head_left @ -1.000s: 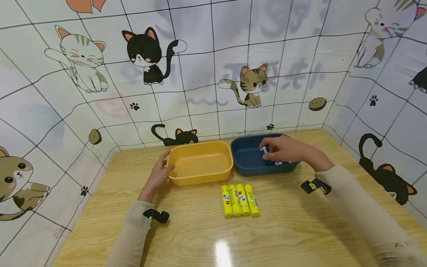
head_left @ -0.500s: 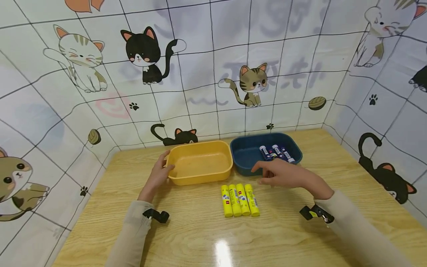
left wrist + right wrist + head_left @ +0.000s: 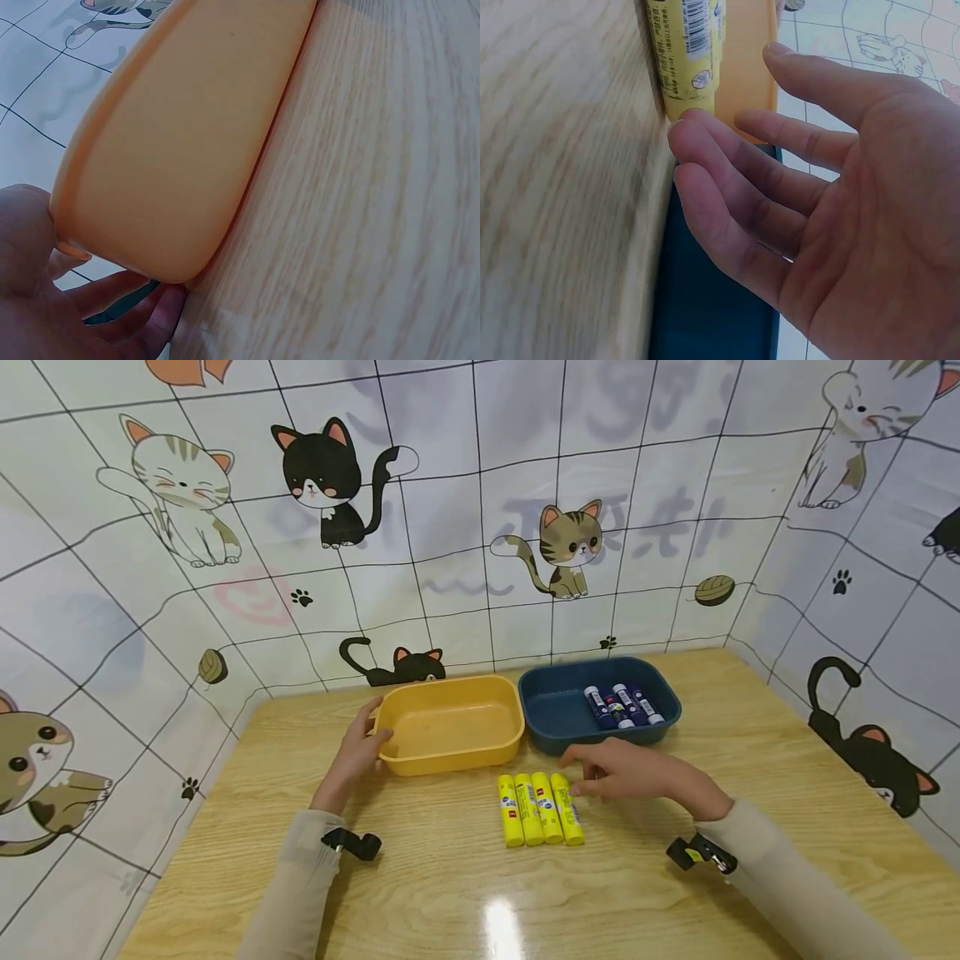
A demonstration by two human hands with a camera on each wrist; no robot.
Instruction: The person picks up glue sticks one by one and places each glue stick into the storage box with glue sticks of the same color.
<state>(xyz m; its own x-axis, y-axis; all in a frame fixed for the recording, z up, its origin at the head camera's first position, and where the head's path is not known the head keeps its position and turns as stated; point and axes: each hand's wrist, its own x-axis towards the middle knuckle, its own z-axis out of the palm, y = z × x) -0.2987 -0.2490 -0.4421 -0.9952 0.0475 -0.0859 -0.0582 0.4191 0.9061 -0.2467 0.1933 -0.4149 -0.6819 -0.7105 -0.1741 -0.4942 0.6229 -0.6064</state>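
Note:
My left hand (image 3: 354,758) holds the left end of a yellow plastic bin (image 3: 450,763), its thumb over the rim and its fingers along the outside. In the left wrist view the bin's side wall (image 3: 180,150) rises between the hand and the table. My right hand (image 3: 630,768) hovers beside several yellow glue sticks (image 3: 538,808) lying side by side, its fingers loosely bent and holding nothing. In the right wrist view its fingertips (image 3: 694,184) appear close to the end of a yellow stick (image 3: 686,60); contact cannot be told.
A dark blue bin (image 3: 551,739) stands against the yellow bin's right side. Several dark purple glue sticks (image 3: 622,707) with white caps lie in its right half. A cat-print sheet (image 3: 450,527) hangs behind the wooden table (image 3: 420,877).
My right hand has let go of a purple glue stick in the blue bin. It has come forward and left to the yellow sticks. The left hand stays on the yellow bin.

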